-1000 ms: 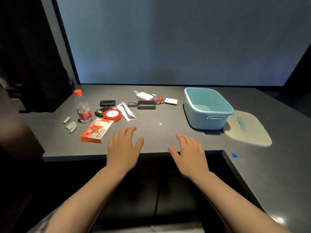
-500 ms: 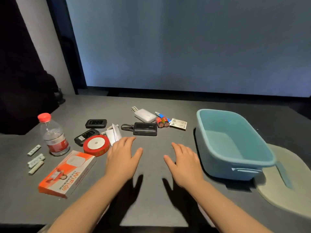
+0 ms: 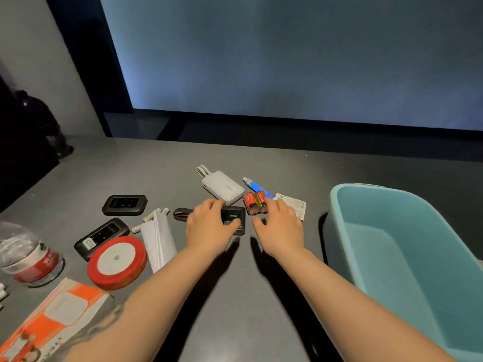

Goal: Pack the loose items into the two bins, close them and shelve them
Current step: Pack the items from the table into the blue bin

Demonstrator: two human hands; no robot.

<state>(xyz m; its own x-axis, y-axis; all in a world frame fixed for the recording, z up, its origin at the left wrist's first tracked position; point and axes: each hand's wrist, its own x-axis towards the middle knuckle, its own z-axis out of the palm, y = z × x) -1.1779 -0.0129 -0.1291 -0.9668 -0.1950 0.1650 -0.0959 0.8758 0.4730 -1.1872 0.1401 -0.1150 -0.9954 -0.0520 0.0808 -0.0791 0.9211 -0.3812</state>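
The left hand (image 3: 211,226) lies over the black power bank (image 3: 235,220), fingers curled on it but not yet clamped; the right hand (image 3: 281,226) hovers spread beside the batteries (image 3: 255,203). Left of the blue bin (image 3: 407,246), the bank looks rigid, dense and smooth: best pinched across its long edges. Bare worktop (image 3: 235,296) toward the bin leaves a clear path.

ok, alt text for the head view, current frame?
Left hand lies on a black power bank, right hand reaches at the red batteries, on a grey table. An empty blue bin stands right; other loose items lie left.
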